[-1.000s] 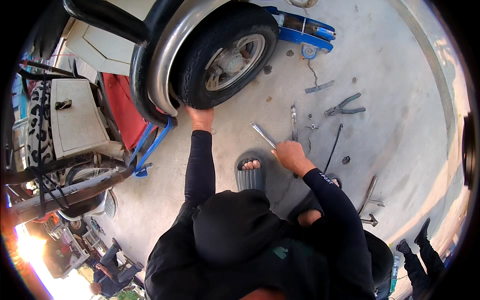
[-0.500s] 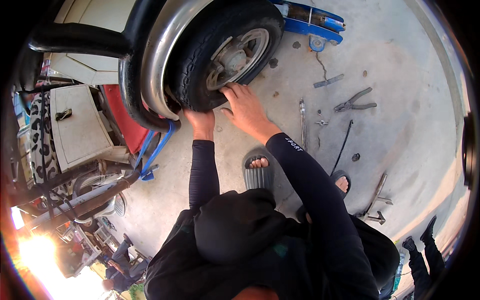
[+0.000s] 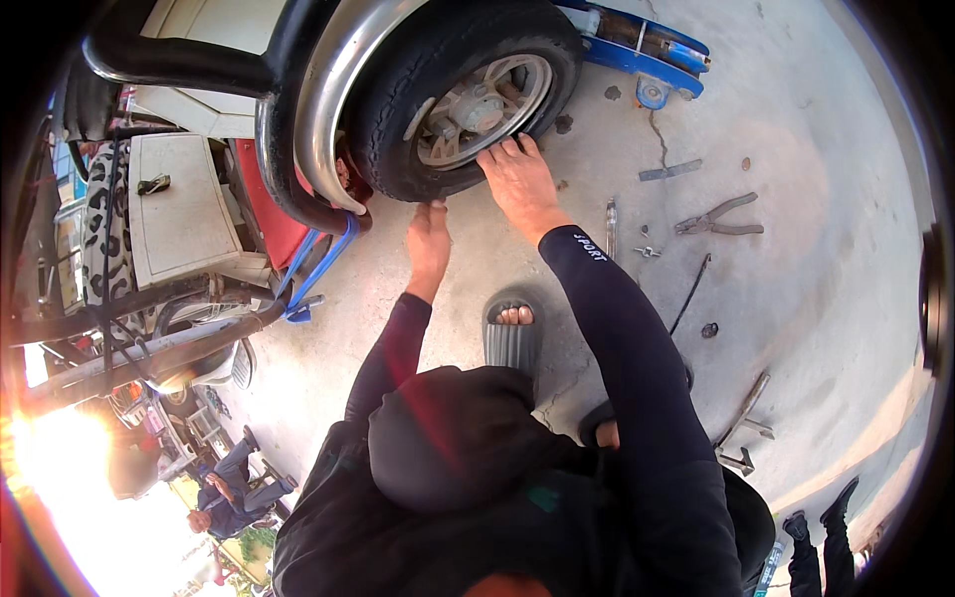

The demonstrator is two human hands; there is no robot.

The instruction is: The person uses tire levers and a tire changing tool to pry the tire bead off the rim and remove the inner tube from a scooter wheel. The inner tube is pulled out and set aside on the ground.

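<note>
A black tyre (image 3: 383,149) on a spoked grey metal rim (image 3: 476,111) stands under a curved chrome fender (image 3: 320,95). My right hand (image 3: 522,181) lies over the tyre's near sidewall, its bent fingertips at the edge of the rim. Just to its left, my left hand (image 3: 428,249) reaches up to the bottom of the tyre. Its fingers are drawn together and touch the rubber there; part of the fingertips is hidden against it.
A blue floor jack (image 3: 647,60) sits beyond the wheel. Pliers (image 3: 718,215), a flat metal bar (image 3: 670,170), a thin black rod (image 3: 690,294) and a metal bracket-like tool (image 3: 746,423) lie on the concrete at right. Black tubing (image 3: 179,66) frames the vehicle at left. Other people show at the lower edges.
My left hand has come down from the tyre's tread to its lower edge. My right hand has shifted right along the sidewall. The wheel's face now shows more fully.
</note>
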